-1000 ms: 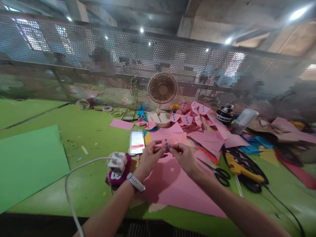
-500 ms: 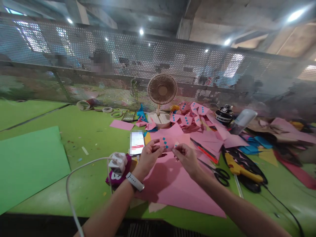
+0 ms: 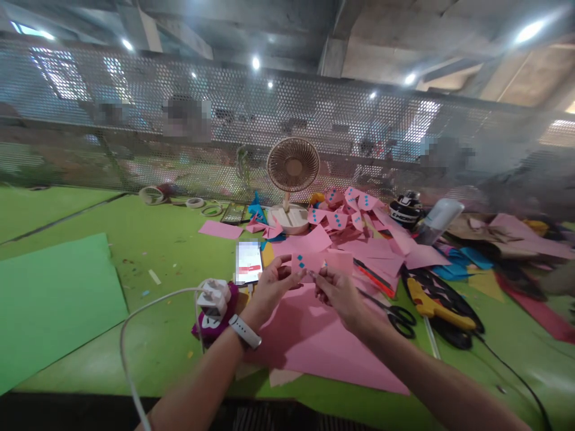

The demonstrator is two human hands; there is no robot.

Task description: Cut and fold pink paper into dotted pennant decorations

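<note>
Near the center of the frame, a pink paper strip [image 3: 313, 262] is held above the green surface [image 3: 153, 353], its long axis running roughly left to right across the picture. Its left end is grasped by the fingers of the left hand [image 3: 272, 292], with the thumb laid along the lower edge. The fingers of the right hand [image 3: 340, 294] are curled in at the lower edge, near mid-length; whether anything is gripped by them cannot be told. The strip thus lies just above and behind the right fingertips, and its right end is extended past them toward the right of the frame. The blue diamonds [image 3: 301, 264] are set near the left end, so the left fingers are nearer to them. Beneath both hands, a large pink sheet [image 3: 341, 347] is spread toward the lower center, and black-handled scissors [image 3: 401, 321] are seen to its right.
</note>
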